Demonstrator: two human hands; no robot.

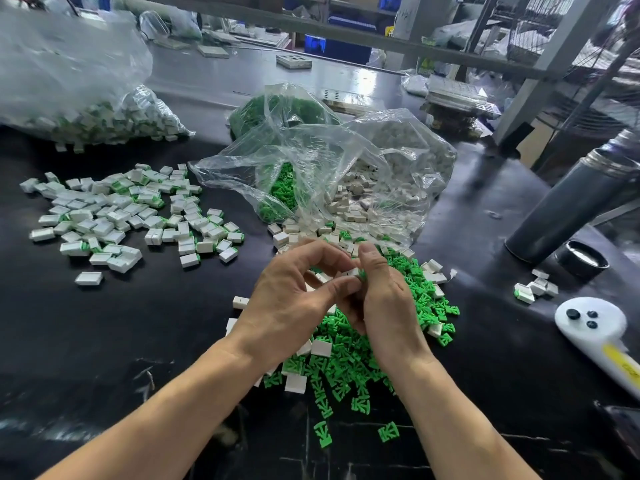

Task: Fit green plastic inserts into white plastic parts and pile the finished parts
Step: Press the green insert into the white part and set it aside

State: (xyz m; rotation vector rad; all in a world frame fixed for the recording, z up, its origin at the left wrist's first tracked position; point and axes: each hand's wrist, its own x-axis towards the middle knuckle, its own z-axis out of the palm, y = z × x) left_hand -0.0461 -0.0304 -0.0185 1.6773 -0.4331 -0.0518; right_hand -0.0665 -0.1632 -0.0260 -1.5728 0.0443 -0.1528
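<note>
pinching one small white part (353, 271) between left hand (291, 299) fingers, the right hand (384, 299) presses a green insert (362, 274) at its end; a skewed push could jam or flick the slick, hard, blocky pieces away. loose forked inserts lie beneath the fingers, the finished pile (121, 216) far left on the glossy black counter (156, 323).

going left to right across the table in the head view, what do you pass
pile of finished parts → left hand → right hand → small cluster of white parts → white handheld device
</note>
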